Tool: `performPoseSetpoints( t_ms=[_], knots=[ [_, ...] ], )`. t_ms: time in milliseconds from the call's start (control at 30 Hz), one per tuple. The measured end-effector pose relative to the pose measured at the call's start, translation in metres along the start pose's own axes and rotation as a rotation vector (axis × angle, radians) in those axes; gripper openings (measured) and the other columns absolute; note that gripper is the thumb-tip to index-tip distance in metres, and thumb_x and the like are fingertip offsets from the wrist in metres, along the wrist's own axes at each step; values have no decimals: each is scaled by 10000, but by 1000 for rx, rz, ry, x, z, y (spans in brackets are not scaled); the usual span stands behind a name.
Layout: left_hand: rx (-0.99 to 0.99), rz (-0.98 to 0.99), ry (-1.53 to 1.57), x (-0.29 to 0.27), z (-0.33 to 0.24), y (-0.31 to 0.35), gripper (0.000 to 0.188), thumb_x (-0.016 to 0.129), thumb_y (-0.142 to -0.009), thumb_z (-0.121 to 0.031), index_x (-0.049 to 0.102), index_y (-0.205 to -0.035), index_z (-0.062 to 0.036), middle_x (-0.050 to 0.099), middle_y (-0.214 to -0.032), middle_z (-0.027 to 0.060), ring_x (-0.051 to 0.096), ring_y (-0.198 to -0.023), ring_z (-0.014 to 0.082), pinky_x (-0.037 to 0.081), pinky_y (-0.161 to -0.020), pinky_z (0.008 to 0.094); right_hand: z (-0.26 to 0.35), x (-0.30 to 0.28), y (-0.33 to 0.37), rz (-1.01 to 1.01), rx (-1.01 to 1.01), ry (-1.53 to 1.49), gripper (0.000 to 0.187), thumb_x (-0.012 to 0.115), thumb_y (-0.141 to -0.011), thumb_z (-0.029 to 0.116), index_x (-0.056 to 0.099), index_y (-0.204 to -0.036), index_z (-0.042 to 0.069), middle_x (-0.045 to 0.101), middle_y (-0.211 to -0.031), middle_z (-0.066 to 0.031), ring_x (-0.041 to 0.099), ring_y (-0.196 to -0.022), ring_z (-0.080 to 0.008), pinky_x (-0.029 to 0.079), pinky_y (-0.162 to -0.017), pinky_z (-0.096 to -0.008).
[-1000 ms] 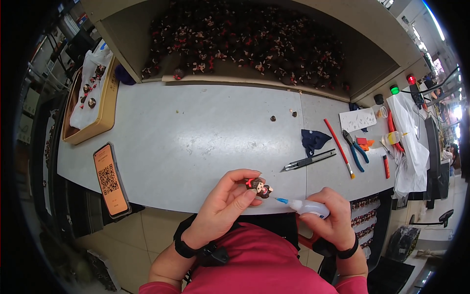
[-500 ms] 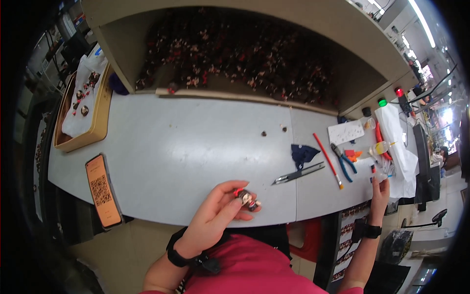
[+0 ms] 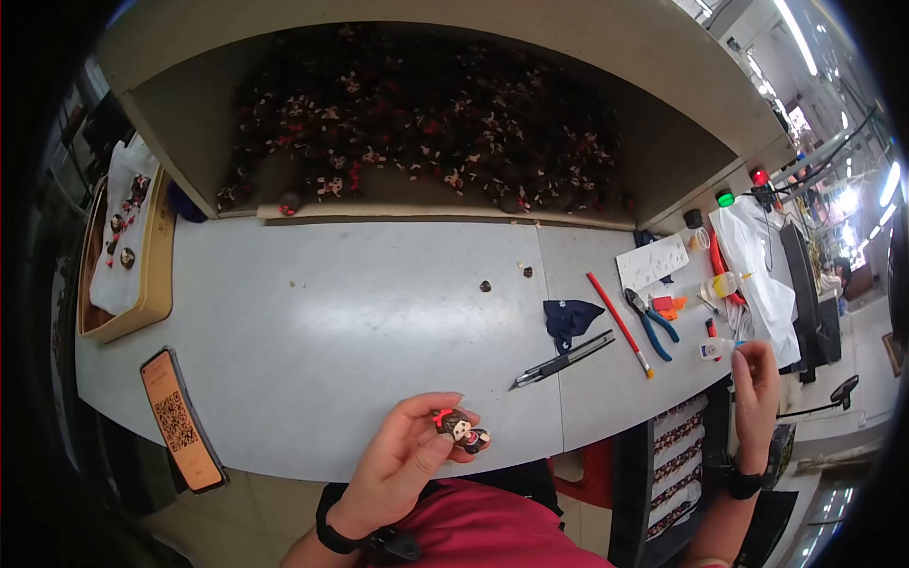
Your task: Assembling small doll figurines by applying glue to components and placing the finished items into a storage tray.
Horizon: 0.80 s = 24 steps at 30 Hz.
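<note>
My left hand (image 3: 407,450) is closed around a small doll figurine (image 3: 461,431) with brown hair and a red bow, near the front edge of the table. Its face is turned up, and my thumb presses against its side. At the far right, my right hand (image 3: 756,383) has its fingers pinched together beside a small clear bottle (image 3: 712,349) with a blue tip. The bottle lies on the table, and the fingertips hide what they grip there, if anything.
A phone (image 3: 182,421) and a lined tin box (image 3: 159,275) of figurines stand at the left. Blue-handled pliers (image 3: 655,327), a red brush (image 3: 617,322), a utility knife (image 3: 563,360) and a dark cloth (image 3: 571,322) lie to the right. A shelf bin (image 3: 398,213) of figurines runs along the back.
My right hand has shifted to the right, off the bottle's body and to its blue tip. The figurine in my left hand has tilted so that its face shows more.
</note>
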<state>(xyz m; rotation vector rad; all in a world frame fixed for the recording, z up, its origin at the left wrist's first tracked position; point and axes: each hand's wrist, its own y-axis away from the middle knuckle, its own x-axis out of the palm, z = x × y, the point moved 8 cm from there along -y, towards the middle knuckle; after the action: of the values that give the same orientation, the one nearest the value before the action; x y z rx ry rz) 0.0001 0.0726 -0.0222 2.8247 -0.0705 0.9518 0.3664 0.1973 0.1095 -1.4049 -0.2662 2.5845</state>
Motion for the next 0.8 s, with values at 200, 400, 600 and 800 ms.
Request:
performPoseSetpoints(
  t_ms=[200,400,600,800],
  knots=[
    [5,2,-68,-7,3,1,358,418,-996,-115,337,-1331,-19,537,-1191,179,611,-1055,276,512,-863,349,137,115,-16,433,-511,-20,90,617,-855,55,611,-932,9,607,-855,-107,590,-812,-245,456,-726,-320],
    [38,31,-64,-4,3,2,345,425,-999,-127,343,-1318,-22,536,-1187,191,611,-1052,289,513,-860,353,162,197,-51,392,-841,199,230,552,-851,29,621,-1069,17,604,-997,-137,579,-980,-291,474,-837,-376],
    [37,68,30,-4,4,2,354,430,-996,-64,352,-1335,0,507,-1248,193,576,-1077,219,481,-915,341,157,225,-63,462,-826,347,363,519,-825,-2,590,-1179,34,585,-1088,-120,549,-1052,-286,447,-924,-361],
    [18,94,1,-4,4,1,360,432,-992,-51,351,-1340,-6,495,-1265,187,554,-1114,213,467,-933,346,162,223,-56,542,-858,221,294,546,-832,23,631,-1113,38,595,-1074,-120,564,-1036,-287,462,-901,-363]
  ],
)
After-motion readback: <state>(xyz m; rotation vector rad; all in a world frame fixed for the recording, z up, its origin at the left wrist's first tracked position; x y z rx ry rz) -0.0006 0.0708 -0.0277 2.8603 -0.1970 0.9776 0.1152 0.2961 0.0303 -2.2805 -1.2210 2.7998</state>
